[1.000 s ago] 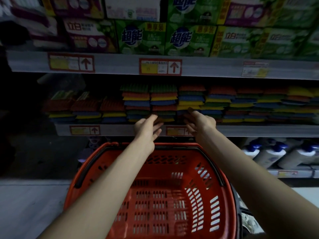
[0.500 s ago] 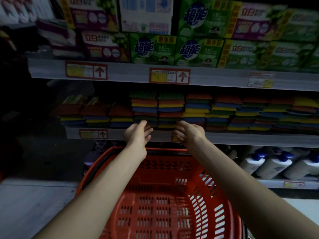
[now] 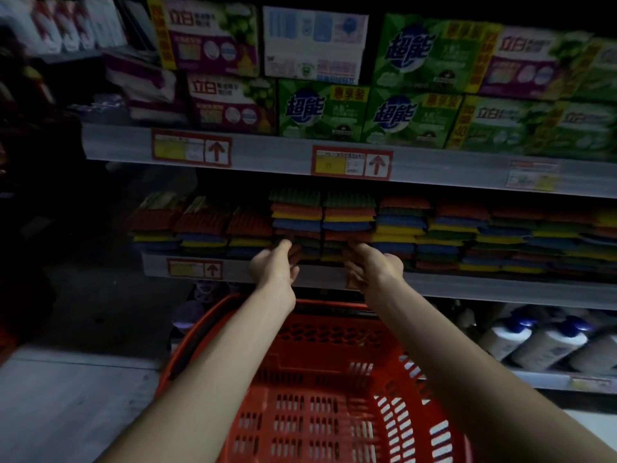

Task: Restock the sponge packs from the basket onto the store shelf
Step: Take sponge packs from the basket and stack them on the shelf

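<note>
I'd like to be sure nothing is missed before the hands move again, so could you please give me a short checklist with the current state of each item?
1. Basket has no packs left in its visible part: ok.
2. Left hand is free of any pack: ok, fingers loose at the stack front.
3. Right hand is free: cannot tell, its fingers curl at the shelf lip.
4. Two middle sponge stacks stand level and even: ok.
5. Packs sit behind the shelf edge: ok where visible.
6. Shorter stacks at left need topping up: cannot tell, too dark.

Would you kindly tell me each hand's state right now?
Left hand: open, fingertips at stacked multicoloured sponge packs.
Right hand: open, holding nothing.
</note>
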